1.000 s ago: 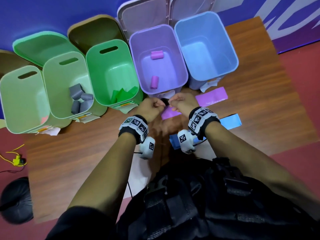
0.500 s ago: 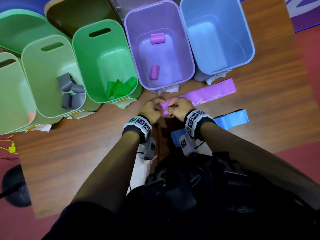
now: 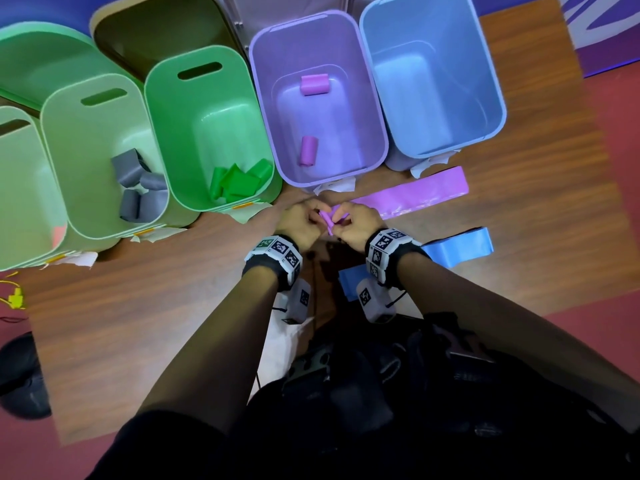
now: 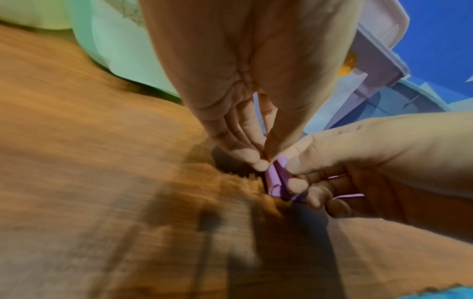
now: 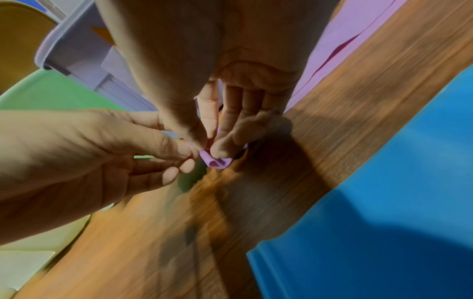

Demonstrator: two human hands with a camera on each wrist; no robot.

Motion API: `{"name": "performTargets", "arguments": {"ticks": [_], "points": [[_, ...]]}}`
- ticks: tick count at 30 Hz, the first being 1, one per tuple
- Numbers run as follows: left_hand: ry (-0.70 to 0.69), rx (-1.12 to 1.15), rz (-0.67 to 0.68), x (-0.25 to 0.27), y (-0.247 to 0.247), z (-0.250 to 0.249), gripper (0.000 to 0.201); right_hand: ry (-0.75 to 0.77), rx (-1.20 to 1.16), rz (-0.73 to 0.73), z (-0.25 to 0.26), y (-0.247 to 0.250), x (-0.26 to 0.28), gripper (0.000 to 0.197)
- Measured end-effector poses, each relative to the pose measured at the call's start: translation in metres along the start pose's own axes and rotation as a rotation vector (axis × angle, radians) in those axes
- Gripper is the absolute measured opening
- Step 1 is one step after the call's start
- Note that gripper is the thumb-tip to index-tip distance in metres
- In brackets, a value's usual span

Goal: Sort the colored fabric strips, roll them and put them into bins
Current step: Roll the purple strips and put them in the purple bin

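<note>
From the head view the purple strip lies lengthwise along the worktop before the purple bin, its rolled end at the left hand and right hand; both wrist views show each hand's fingers pinching that short roll.

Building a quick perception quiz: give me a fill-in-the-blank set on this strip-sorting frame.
1. Both hands, left hand and right hand, pinch the rolled end of a ____ strip.
2. The purple bin holds ____ rolls.
3. The grey rolls lie in a light ____ bin.
4. The flat strip nearest the right wrist is ____.

Missing words: purple; two; green; blue
</note>
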State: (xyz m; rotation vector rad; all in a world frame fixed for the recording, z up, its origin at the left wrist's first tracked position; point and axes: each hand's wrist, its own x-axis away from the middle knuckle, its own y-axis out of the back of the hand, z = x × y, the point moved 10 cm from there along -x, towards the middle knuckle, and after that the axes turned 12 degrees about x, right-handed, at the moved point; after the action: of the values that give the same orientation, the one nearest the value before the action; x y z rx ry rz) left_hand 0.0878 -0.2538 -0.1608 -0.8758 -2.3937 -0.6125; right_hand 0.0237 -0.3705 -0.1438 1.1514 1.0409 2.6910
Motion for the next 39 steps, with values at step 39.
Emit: {"name": "performTargets", "arguments": {"ticks": [39], "points": [[-0.604, 0.306, -0.185, 0.129, 0.081, -0.209, 0.012, 0.508, -0.462, -0.504, 0.122, 0.168, 0.119, 0.028]]}}
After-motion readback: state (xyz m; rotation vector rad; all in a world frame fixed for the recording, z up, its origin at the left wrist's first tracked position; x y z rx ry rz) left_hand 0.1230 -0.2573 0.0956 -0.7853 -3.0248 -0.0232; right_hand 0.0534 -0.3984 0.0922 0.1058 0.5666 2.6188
